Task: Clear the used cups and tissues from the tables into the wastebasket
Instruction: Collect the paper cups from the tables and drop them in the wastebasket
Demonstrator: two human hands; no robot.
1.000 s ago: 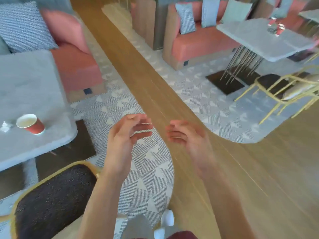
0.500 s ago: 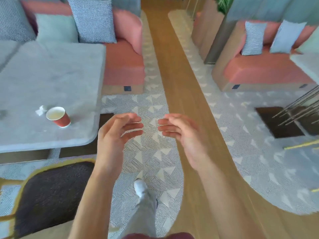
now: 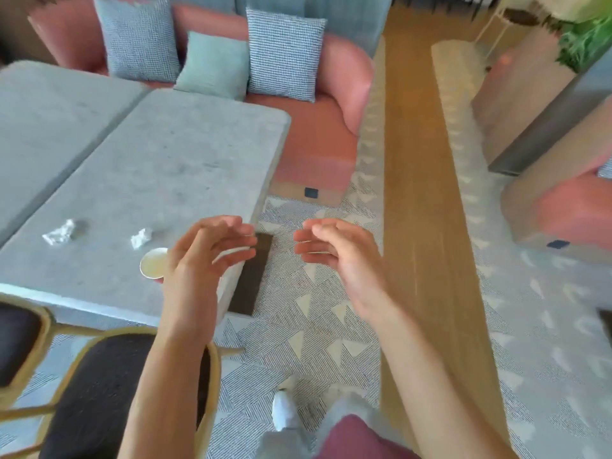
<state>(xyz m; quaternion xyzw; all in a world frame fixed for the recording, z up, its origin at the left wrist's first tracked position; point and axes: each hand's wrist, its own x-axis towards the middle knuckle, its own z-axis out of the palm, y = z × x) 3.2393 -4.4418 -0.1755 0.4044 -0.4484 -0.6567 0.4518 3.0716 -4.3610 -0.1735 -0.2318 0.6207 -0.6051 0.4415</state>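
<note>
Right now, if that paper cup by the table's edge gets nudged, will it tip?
Probably easily. The paper cup looks thin-walled and nearly empty, so likely light. It stands upright near the table corner, so a sideways knock could tip it or roll it off. The left hand should grip gently; it may crush.

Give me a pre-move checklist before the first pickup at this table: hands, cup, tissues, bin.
1. Left hand free: ok, fingers loosely curled, holding nothing.
2. Right hand free: ok, relaxed over the rug, holding nothing.
3. Cup within view and upright: ok, it stands near the table front edge, partly hidden behind the left hand.
4. Cup empty: cannot tell, the inside looks pale and blurred.
5. Tissues located: ok, near tissue lies just behind the cup, far tissue further left, both apart from the cup.
6. Wastebasket located: not ok, none in view.
</note>
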